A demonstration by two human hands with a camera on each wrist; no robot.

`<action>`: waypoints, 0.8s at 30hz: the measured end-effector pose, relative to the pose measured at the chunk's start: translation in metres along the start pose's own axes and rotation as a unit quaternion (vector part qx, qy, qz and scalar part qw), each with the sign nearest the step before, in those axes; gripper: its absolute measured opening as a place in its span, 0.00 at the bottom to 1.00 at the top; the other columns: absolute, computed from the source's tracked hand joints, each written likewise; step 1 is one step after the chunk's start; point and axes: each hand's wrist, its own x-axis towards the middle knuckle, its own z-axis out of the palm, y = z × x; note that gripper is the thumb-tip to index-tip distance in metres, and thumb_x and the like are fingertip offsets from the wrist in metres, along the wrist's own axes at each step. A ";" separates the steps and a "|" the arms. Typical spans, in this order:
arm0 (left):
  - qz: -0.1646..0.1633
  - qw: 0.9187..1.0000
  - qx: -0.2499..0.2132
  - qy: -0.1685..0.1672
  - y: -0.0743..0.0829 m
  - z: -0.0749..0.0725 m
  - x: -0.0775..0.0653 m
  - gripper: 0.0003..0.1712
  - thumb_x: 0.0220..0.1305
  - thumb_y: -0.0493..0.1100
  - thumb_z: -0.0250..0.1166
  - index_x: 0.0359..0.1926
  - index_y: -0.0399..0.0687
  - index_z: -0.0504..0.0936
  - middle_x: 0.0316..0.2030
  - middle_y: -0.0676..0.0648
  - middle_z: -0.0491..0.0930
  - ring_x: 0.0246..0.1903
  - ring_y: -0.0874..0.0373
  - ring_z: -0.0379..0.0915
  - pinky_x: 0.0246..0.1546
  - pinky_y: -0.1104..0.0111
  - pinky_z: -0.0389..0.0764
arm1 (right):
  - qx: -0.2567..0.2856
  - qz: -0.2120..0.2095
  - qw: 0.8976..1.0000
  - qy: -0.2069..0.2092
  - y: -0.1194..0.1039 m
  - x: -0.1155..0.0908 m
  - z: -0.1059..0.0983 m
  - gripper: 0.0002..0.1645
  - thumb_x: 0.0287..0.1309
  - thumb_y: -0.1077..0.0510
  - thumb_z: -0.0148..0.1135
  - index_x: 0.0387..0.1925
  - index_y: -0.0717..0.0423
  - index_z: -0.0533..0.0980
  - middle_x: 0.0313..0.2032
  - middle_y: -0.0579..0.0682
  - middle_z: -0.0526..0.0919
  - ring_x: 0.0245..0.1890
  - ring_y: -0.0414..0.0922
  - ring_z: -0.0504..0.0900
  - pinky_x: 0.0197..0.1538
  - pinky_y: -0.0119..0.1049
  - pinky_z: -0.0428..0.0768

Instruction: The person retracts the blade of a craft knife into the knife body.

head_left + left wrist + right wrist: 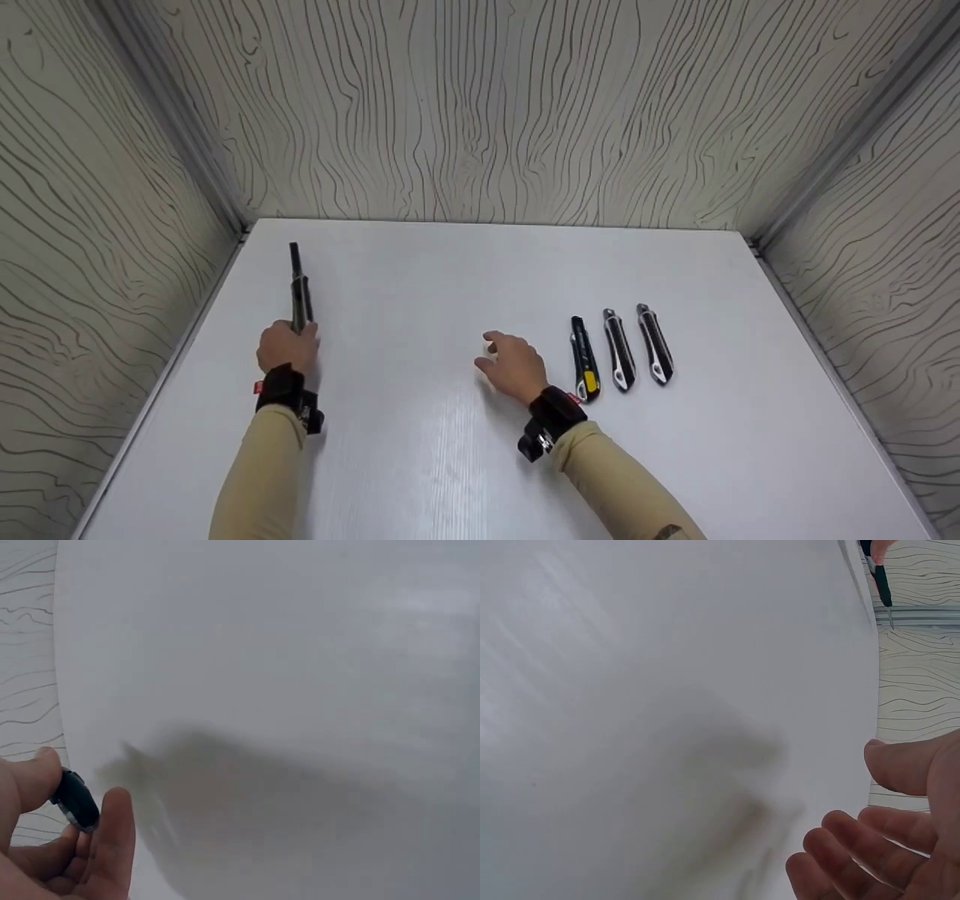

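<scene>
At the left side of the white table, my left hand [287, 346] grips a dark utility knife [301, 296] by its rear end. Its narrow front part points toward the back wall; the right wrist view catches the same utility knife [883, 585] at the top right. Seen from the left wrist, the knife's dark handle end [77, 800] sits between thumb and fingers. My right hand [516, 369] holds nothing, its thumb and fingers apart above the table. Nearest to it lies a black utility knife with a yellow slider [591, 381].
Two dark utility knives with silver trim, one in the middle [619, 349] and one outermost [655, 343], lie roughly parallel on the right of the white table [420, 300]. Wood-grain panels [465, 112] enclose the table at the back and both sides.
</scene>
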 end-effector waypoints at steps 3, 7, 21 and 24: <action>0.008 1.000 -0.013 -0.012 0.007 0.008 -0.007 0.24 0.67 0.49 0.59 0.48 0.29 0.78 0.40 0.32 0.80 0.38 0.41 0.76 0.41 0.53 0.75 | 0.004 -0.001 1.000 0.000 0.001 -0.001 -0.001 0.26 0.60 0.51 0.64 0.57 0.58 0.76 0.44 0.56 0.86 0.43 0.53 0.85 0.43 0.49 0.82; 0.026 0.999 -0.028 -0.033 0.018 0.020 -0.019 0.25 0.67 0.50 0.59 0.52 0.31 0.77 0.42 0.33 0.81 0.41 0.41 0.77 0.45 0.53 0.76 | 0.011 0.003 1.000 0.002 0.004 -0.003 -0.004 0.26 0.59 0.52 0.65 0.57 0.59 0.76 0.45 0.57 0.86 0.43 0.53 0.85 0.43 0.49 0.82; 0.120 0.987 -0.072 -0.078 0.066 0.060 -0.070 0.23 0.64 0.51 0.64 0.50 0.36 0.80 0.40 0.39 0.82 0.40 0.46 0.78 0.43 0.55 0.77 | 0.023 0.041 0.999 0.004 0.015 -0.013 -0.022 0.27 0.61 0.50 0.63 0.59 0.58 0.75 0.46 0.56 0.86 0.42 0.51 0.85 0.43 0.47 0.83; 0.133 0.983 -0.082 -0.091 0.077 0.069 -0.086 0.23 0.63 0.52 0.65 0.49 0.38 0.81 0.39 0.42 0.81 0.38 0.49 0.77 0.42 0.58 0.77 | 0.027 0.041 0.999 0.008 0.018 -0.014 -0.025 0.27 0.61 0.50 0.63 0.58 0.59 0.75 0.46 0.56 0.86 0.42 0.51 0.85 0.43 0.46 0.83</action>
